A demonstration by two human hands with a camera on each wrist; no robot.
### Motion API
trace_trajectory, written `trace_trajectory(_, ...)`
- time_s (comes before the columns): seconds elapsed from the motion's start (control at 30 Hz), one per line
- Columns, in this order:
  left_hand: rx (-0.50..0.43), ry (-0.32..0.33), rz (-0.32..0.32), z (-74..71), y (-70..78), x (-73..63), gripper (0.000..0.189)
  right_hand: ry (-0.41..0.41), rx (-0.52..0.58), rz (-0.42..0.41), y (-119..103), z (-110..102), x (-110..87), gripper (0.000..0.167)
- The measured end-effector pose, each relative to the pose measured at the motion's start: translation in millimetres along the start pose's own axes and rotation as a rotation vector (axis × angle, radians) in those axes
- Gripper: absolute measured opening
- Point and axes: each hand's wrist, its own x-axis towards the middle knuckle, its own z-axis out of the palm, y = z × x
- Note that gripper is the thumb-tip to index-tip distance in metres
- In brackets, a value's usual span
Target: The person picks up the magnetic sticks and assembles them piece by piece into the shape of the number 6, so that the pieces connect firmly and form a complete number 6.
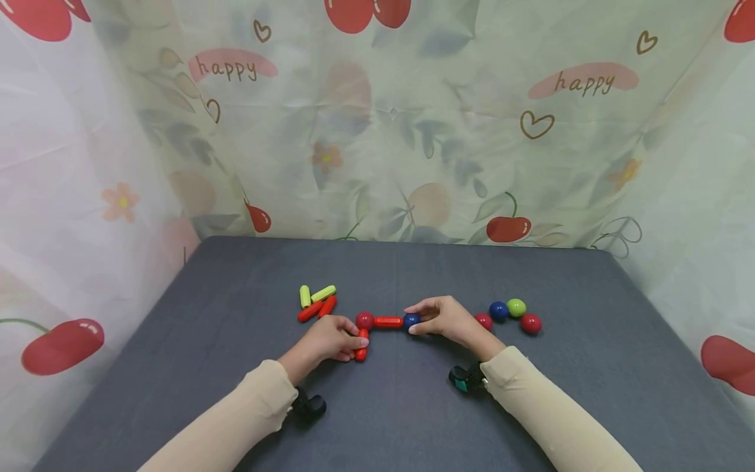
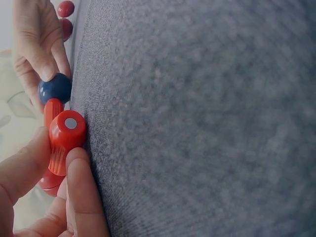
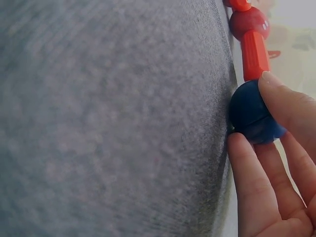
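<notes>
My left hand (image 1: pixel 333 337) pinches a red magnetic rod (image 2: pixel 65 133) between thumb and fingers; a silver magnet shows in its near end. The rod's far end meets a red ball (image 1: pixel 365 320). From that ball a second red rod (image 1: pixel 388 322) runs right to a blue ball (image 3: pixel 252 111). My right hand (image 1: pixel 439 318) grips the blue ball, thumb on one side and fingertips on the other. Together the two rods and two balls form a corner shape lying on the dark grey table (image 1: pixel 389 406).
Behind my left hand lie two yellow-green rods (image 1: pixel 305 296) and two more red rods (image 1: pixel 310 311). Beyond my right forearm sit another blue ball (image 1: pixel 498 311), a green ball (image 1: pixel 516 307) and two red balls (image 1: pixel 531 323). A printed curtain (image 1: pixel 389 131) encloses the table.
</notes>
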Motion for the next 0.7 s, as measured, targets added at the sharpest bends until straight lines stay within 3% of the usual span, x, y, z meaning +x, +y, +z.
trace_trajectory(0.47,0.021,0.006,-0.009,1.2,2.0,-1.3,0.026,0.017,-0.123,-0.024,-7.6,-0.7,-3.8,0.033)
trace_trajectory(0.7,0.027,0.003,-0.016,0.2,1.9,-0.5,0.027,0.018,-0.133,-0.032,-8.1,0.9,-4.7,0.035)
